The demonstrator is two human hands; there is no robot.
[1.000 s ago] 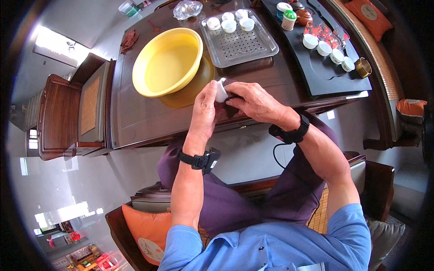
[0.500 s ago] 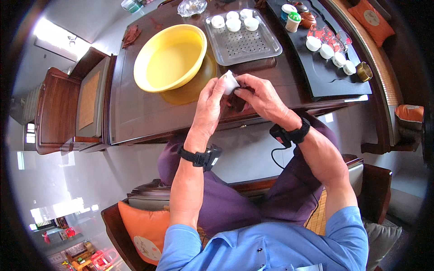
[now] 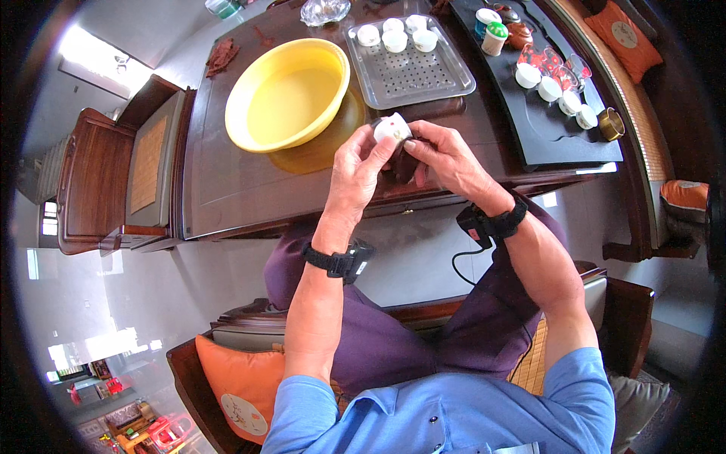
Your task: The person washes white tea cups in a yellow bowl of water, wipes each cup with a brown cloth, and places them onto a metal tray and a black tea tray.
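A small white teacup [image 3: 391, 129] with a tiny coloured print is held above the near edge of the dark wooden table [image 3: 249, 198]. My left hand [image 3: 358, 163] grips the cup from its left, thumb along its side. On the other side my right hand [image 3: 448, 157] is closed on a dark brown cloth [image 3: 404, 162], which hangs below the cup and presses against it. Beyond my hands lies a perforated metal tray [image 3: 412, 94], with several white cups [image 3: 395, 41] grouped at its far end. A yellow basin [image 3: 235, 121] stands to the left.
A black tea tray [image 3: 544, 148] at right bears white cups [image 3: 549, 89], a brown teapot [image 3: 519, 35], a green-lidded jar [image 3: 494, 39] and a brass-coloured cup [image 3: 609, 124]. A crumpled brown cloth [image 3: 221, 57] lies far left, near a wooden chair [image 3: 97, 178].
The cup in my hands has turned, so its printed side now shows. My right hand has shifted slightly to the right with the cloth.
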